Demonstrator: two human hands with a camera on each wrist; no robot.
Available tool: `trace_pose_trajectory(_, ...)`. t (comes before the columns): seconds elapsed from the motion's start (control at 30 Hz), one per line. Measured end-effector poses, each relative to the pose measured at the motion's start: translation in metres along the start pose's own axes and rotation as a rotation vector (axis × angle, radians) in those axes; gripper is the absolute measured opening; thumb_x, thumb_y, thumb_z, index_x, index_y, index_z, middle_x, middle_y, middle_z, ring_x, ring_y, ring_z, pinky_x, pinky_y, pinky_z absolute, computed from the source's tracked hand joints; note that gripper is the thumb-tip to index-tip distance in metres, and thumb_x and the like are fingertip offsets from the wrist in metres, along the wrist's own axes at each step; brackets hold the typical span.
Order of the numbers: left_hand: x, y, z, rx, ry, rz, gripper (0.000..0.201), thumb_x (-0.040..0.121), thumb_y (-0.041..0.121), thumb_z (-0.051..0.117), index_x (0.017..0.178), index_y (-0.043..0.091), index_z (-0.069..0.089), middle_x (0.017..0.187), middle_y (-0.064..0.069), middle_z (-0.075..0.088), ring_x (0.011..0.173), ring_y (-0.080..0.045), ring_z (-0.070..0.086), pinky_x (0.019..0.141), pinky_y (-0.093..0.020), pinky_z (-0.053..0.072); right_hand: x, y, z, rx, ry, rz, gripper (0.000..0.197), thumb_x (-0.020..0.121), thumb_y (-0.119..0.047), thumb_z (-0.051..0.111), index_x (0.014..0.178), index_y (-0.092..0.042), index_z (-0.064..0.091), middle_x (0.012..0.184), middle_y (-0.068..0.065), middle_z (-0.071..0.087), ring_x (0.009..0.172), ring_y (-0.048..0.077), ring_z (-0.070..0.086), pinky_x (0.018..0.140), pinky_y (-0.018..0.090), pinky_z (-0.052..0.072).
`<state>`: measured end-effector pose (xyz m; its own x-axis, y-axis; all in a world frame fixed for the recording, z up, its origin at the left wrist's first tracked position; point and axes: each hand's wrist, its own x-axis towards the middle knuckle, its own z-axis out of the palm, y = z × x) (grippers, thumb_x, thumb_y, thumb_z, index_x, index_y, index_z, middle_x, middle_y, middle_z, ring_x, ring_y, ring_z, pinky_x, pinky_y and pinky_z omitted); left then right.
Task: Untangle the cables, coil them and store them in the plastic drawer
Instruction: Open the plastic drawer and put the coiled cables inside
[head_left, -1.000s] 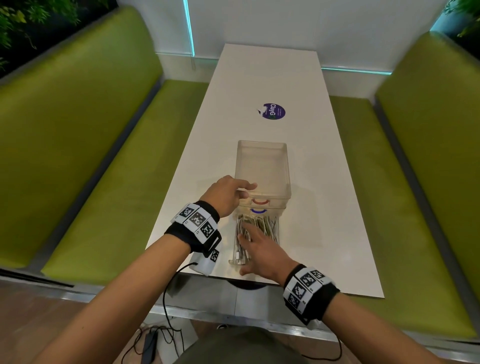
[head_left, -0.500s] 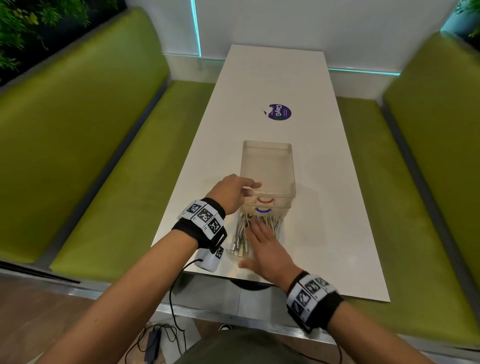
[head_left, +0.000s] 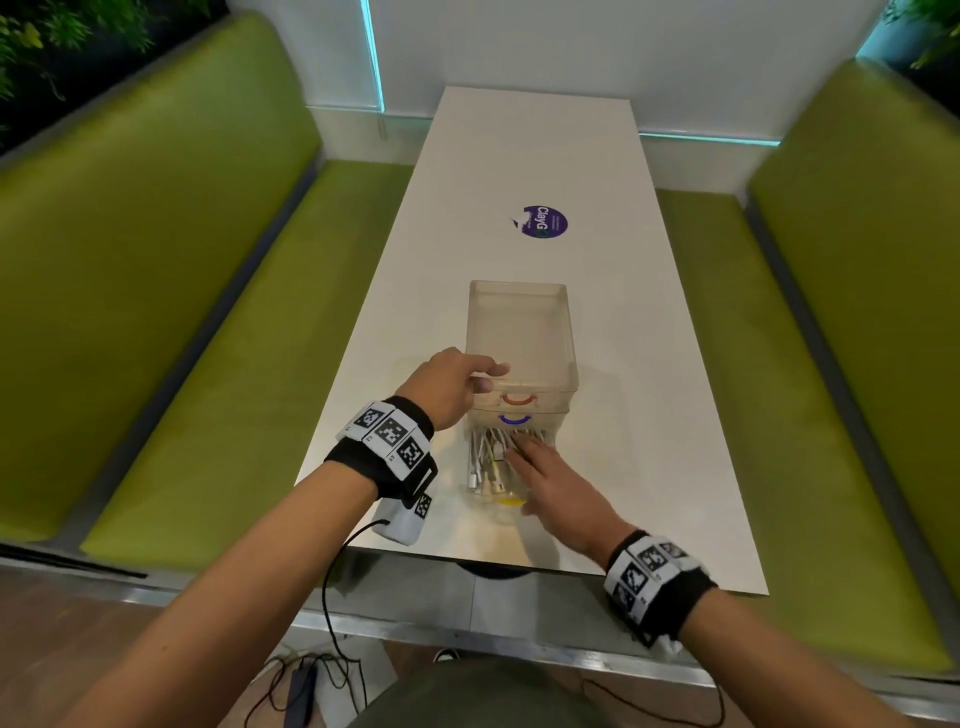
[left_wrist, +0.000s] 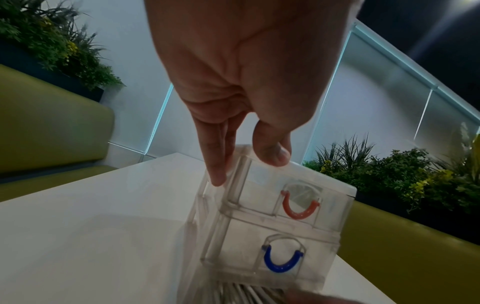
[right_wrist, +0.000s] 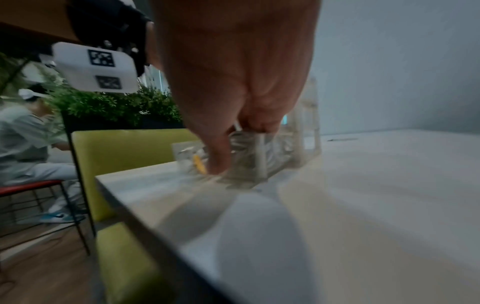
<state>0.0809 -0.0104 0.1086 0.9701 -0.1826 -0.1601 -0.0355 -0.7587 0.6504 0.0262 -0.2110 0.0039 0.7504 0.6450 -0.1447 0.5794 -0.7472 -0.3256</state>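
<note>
A clear plastic drawer unit stands on the white table, with a red handle above a blue handle. Its bottom drawer, with a yellow handle, is pulled out toward me and holds several white cables. My left hand grips the unit's top left front corner, thumb on the top edge and fingers down the side. My right hand lies flat with straight fingers on the cables in the drawer, covering its right half. In the right wrist view the cables show blurred under the right hand.
A purple round sticker lies farther up the table. Green benches run along both long sides. The table's near edge is just behind the drawer. A seated person is off to the left beyond the bench.
My right hand has slid forward over the cables toward the unit, and the open drawer appears pushed in a little. The left hand keeps its hold on the corner.
</note>
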Motion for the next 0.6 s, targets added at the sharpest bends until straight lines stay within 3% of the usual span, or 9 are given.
trace_pose_trajectory(0.03, 0.000, 0.000, 0.000, 0.005, 0.008, 0.010, 0.050, 0.088, -0.010, 0.041, 0.118, 0.021, 0.066, 0.110, 0.008, 0.063, 0.086, -0.002, 0.057, 0.067, -0.004, 0.037, -0.001, -0.005, 0.007, 0.062, 0.069, 0.034, 0.082, 0.066, 0.003, 0.078, 0.138, 0.001, 0.041, 0.145, 0.024, 0.038, 0.132, 0.039, 0.041, 0.099, 0.047, 0.048)
trace_pose_trajectory(0.13, 0.000, 0.000, -0.002, 0.003, -0.006, 0.014, 0.050, 0.087, -0.010, 0.040, 0.116, 0.020, 0.066, 0.113, 0.011, 0.065, 0.081, -0.001, 0.060, 0.064, 0.002, 0.036, 0.003, -0.012, 0.011, 0.173, 0.171, 0.120, 0.069, 0.078, 0.003, 0.065, 0.141, -0.009, 0.038, 0.140, 0.013, 0.036, 0.122, 0.028, 0.046, 0.086, 0.035, 0.055)
trace_pose_trajectory(0.2, 0.001, -0.001, -0.002, 0.004, -0.012, 0.010, 0.050, 0.087, -0.010, 0.039, 0.115, 0.021, 0.066, 0.120, 0.011, 0.066, 0.080, 0.001, 0.061, 0.070, -0.004, 0.040, 0.007, -0.012, 0.004, 0.130, 0.219, 0.134, 0.066, 0.077, 0.001, 0.067, 0.137, -0.012, 0.043, 0.129, 0.011, 0.042, 0.110, 0.026, 0.051, 0.073, 0.031, 0.057)
trace_pose_trajectory(0.3, 0.002, -0.003, 0.000, 0.003, -0.021, 0.005, 0.050, 0.086, -0.009, 0.039, 0.113, 0.023, 0.067, 0.119, 0.009, 0.067, 0.083, -0.001, 0.063, 0.087, -0.023, 0.049, -0.001, -0.014, -0.005, 0.042, 0.257, 0.141, 0.061, 0.057, -0.004, 0.084, 0.114, -0.008, 0.062, 0.108, 0.011, 0.060, 0.094, 0.030, 0.060, 0.058, 0.031, 0.055)
trace_pose_trajectory(0.33, 0.003, -0.004, 0.000, 0.005, -0.018, 0.004, 0.050, 0.086, -0.009, 0.040, 0.113, 0.024, 0.067, 0.117, 0.008, 0.068, 0.085, -0.004, 0.064, 0.089, -0.027, 0.050, -0.005, -0.016, -0.005, -0.002, 0.253, 0.130, 0.053, 0.056, -0.005, 0.084, 0.105, -0.008, 0.065, 0.101, 0.009, 0.063, 0.087, 0.029, 0.062, 0.055, 0.030, 0.051)
trace_pose_trajectory(0.4, 0.003, -0.004, -0.001, 0.006, -0.022, 0.003, 0.050, 0.088, -0.007, 0.040, 0.116, 0.024, 0.066, 0.113, 0.005, 0.068, 0.088, -0.006, 0.064, 0.086, -0.025, 0.048, -0.009, -0.015, -0.002, -0.041, 0.237, 0.127, 0.038, 0.060, 0.001, 0.078, 0.094, -0.011, 0.067, 0.091, 0.005, 0.063, 0.079, 0.027, 0.063, 0.051, 0.029, 0.047)
trace_pose_trajectory(0.47, 0.003, -0.003, -0.001, 0.011, -0.033, 0.003, 0.048, 0.089, -0.006, 0.040, 0.117, 0.024, 0.066, 0.112, 0.003, 0.069, 0.089, -0.006, 0.063, 0.083, -0.021, 0.044, -0.005, -0.011, -0.001, -0.043, 0.242, 0.152, 0.039, 0.057, 0.009, 0.071, 0.090, -0.012, 0.068, 0.087, 0.003, 0.063, 0.077, 0.026, 0.063, 0.050, 0.028, 0.047)
trace_pose_trajectory(0.6, 0.002, -0.002, -0.003, 0.013, -0.038, 0.009, 0.048, 0.089, -0.007, 0.040, 0.115, 0.023, 0.067, 0.118, 0.004, 0.068, 0.088, -0.006, 0.065, 0.081, -0.021, 0.045, 0.001, -0.012, -0.006, -0.068, 0.236, 0.169, 0.047, 0.051, 0.008, 0.076, 0.092, -0.014, 0.070, 0.087, 0.001, 0.067, 0.080, 0.022, 0.066, 0.049, 0.023, 0.048)
